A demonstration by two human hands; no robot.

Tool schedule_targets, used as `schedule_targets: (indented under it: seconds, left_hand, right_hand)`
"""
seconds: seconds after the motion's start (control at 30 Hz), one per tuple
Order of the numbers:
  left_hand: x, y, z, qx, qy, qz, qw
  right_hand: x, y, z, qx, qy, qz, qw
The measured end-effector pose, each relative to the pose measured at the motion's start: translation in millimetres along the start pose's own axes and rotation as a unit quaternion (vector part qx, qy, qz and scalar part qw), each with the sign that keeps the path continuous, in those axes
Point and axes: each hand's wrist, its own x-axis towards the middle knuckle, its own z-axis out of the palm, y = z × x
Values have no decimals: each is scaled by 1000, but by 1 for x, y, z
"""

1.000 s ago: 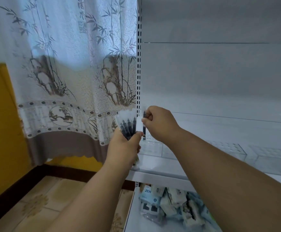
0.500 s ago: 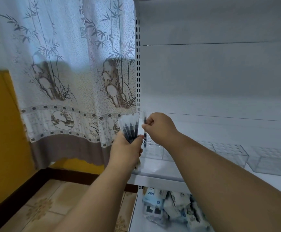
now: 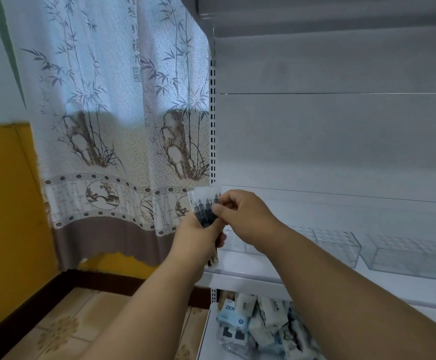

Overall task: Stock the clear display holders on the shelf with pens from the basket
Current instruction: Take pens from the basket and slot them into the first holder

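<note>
I have a fan of dark-barrelled pens with clear caps [image 3: 206,209] standing nearly upright in my left hand [image 3: 198,239], fingers wrapped round the lower barrels, caps pointing up. My right hand [image 3: 240,214] has its thumb and forefinger closed on the rightmost pen of that fan, near the cap end; I think it pinches one pen alone, though its knuckles hide the contact. The pens' long axis runs vertically, leaning slightly away from me.

What the coming move depends on, as I judge it, is where the nearest clear plastic display holder [image 3: 240,241] lies: on the white metal shelf [image 3: 240,268], just below and behind both hands, partly hidden by my right wrist. Two further clear holders [image 3: 339,242] sit along the shelf to the right. The right hand is nearer them, so it would lift its pen free and carry it down and right, keeping it upright.

My right forearm reaches in diagonally from lower right, wrist bent inward; the left rises from below centre.
</note>
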Motion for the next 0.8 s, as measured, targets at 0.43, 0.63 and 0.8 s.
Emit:
schedule_targets:
  seconds: [0.43, 0.63, 0.8]
  left_hand:
    - [7, -17, -19, -1, 69, -25, 997]
    - [16, -19, -19, 66, 58, -26, 996]
    - [22, -25, -12, 94, 40, -37, 994]
  right_hand:
    - [31, 11, -22, 35, 195, -5, 980]
    - [44, 29, -9, -97, 170, -30, 980]
    - [46, 25, -6, -125, 159, -55, 978]
